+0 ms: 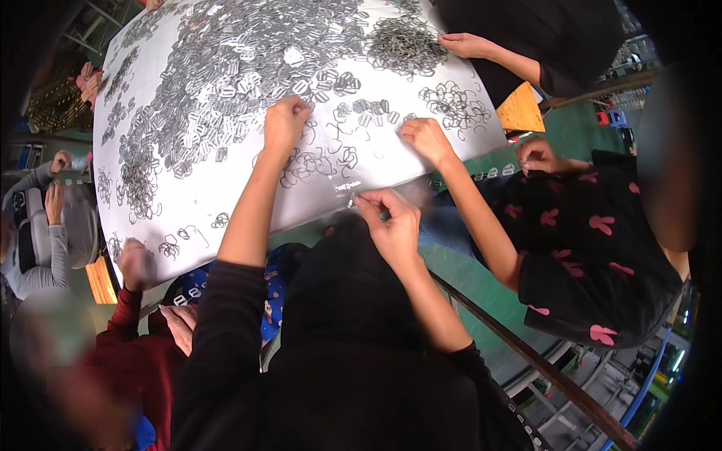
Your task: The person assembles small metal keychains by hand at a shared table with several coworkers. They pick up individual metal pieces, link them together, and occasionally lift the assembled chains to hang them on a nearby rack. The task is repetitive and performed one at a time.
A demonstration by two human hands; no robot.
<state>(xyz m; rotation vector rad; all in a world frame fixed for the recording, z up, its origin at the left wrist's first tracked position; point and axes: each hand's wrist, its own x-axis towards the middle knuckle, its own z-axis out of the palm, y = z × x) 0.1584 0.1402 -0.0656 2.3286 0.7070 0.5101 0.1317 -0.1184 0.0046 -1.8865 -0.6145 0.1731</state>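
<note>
My left hand reaches over the white-covered table, beside a large heap of flat silvery metal slide buckles. Its thumb and fingertips are pinched together; anything between them is too small to make out. Just below it lies a loose cluster of thin, dark curved wire pieces. My right hand is at the table's near edge, thumb and forefinger closed in a pinch. At its fingertips is something small and shiny that I cannot identify. A few slide buckles lie farther right.
A dense pile of wire pieces sits at the far right; a looser cluster lies nearer. At right, a co-worker's hand rests on the table. Another person in a dark red sleeve works close on my left. A rail runs at lower right.
</note>
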